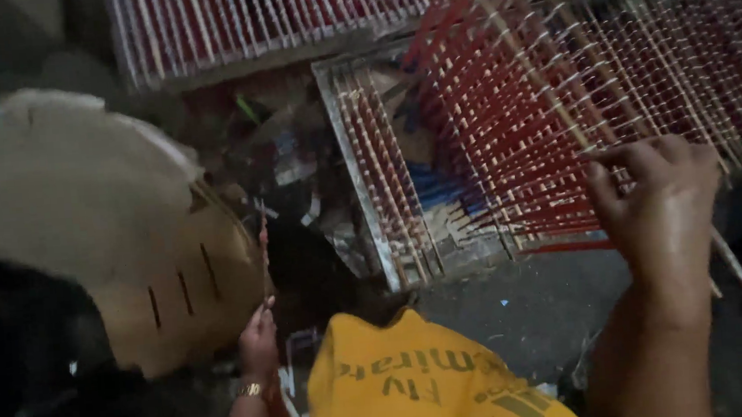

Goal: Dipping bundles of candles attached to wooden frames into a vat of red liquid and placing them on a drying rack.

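My right hand (653, 197) grips the edge of a tilted wooden rack (555, 108) packed with rows of thin red-coated sticks, lifted above a flat tray (387, 190) of similar sticks. My left hand (258, 338), wearing a gold bracelet, pinches a single thin stick (262, 242) held upright, close to a tan cardboard box (176, 283). My yellow shirt (418, 388) fills the bottom centre.
Another tray of red sticks (236, 22) lies at the top. Dark debris and scraps (298, 161) sit between the box and the trays. A grey floor patch (526, 311) shows below the rack. A pale rounded cover (47, 179) lies at left.
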